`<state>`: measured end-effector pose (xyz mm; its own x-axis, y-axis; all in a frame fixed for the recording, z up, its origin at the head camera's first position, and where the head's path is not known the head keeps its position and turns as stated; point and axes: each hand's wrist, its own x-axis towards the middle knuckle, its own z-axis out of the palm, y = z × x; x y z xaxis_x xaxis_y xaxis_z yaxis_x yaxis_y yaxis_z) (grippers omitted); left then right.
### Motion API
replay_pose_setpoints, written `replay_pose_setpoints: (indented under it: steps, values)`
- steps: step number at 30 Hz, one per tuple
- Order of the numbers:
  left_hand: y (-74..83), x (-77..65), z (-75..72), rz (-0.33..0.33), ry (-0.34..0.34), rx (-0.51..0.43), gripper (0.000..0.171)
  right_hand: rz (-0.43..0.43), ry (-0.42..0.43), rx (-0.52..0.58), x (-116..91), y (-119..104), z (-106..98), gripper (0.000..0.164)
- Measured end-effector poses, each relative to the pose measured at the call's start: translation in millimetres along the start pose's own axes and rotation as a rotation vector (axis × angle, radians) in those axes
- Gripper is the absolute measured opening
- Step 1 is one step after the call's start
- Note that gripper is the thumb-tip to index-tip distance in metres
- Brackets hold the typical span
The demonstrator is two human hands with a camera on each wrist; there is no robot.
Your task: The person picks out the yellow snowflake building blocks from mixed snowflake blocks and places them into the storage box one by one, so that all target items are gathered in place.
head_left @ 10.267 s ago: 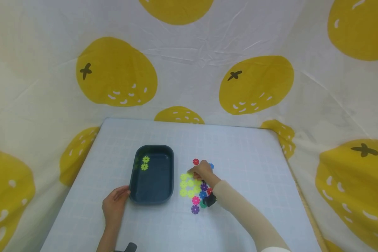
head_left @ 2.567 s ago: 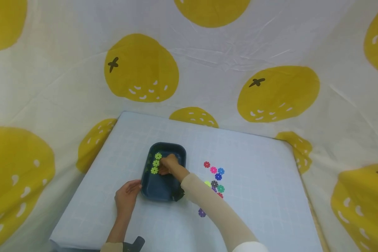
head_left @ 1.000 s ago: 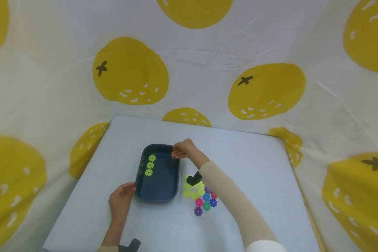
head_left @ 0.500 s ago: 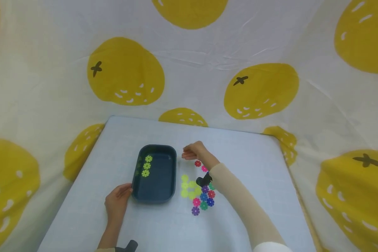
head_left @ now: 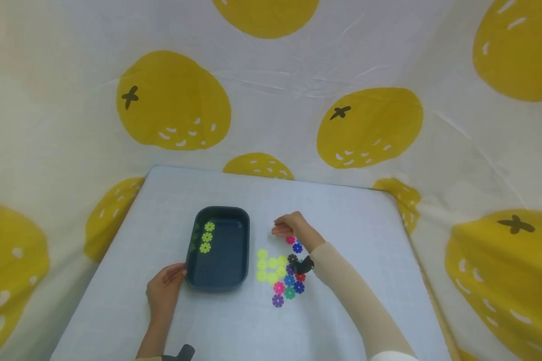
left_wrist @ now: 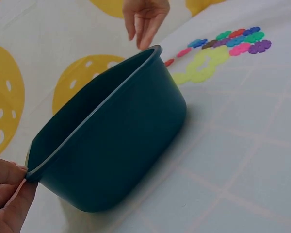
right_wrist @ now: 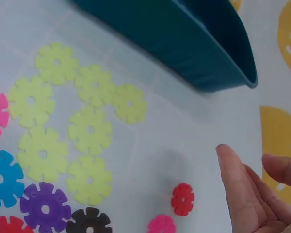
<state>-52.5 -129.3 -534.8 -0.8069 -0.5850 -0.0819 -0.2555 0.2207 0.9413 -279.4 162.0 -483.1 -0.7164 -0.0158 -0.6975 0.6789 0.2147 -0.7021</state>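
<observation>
My left hand [head_left: 164, 288] pinches the rim of a dark teal plastic tub [left_wrist: 121, 131] at its near left corner, thumb and fingers on either side of the edge. Inside the tub, three yellow-green snowflake discs [head_left: 206, 237] lie in a row along the left wall. To the right of the tub my right hand [head_left: 291, 224] hovers over the table with nothing between its fingers; the right wrist view shows thumb and fingers apart. Below it are a red disc [right_wrist: 183, 199] and a pink disc [right_wrist: 162, 224]. Several more yellow-green discs [right_wrist: 42, 154] lie flat right of the tub.
Next to the yellow-green group lie discs in other colours, among them purple [head_left: 277, 300], green [head_left: 289, 292] and blue [head_left: 299, 287]. A pale cloth [head_left: 235, 326] covers the table. Behind it hangs a curtain [head_left: 271, 100] printed with yellow fruit.
Two discs were in the tub at first; now three are. My right hand has left the tub and moved right and toward me, over the loose discs. The left hand stays at the rim.
</observation>
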Motion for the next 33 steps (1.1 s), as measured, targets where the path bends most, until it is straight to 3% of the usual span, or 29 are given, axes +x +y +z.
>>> replay_pose_setpoints:
  steps: [20,33]
  values:
    - [0.5,-1.1,0.7,-0.023,-0.008,0.002,0.022,0.059,0.051,0.028,15,42,-22,0.022]
    - [1.1,-1.9,0.0,0.009,-0.009,-0.006,0.022,0.057,0.077,0.032,15,59,-26,0.021]
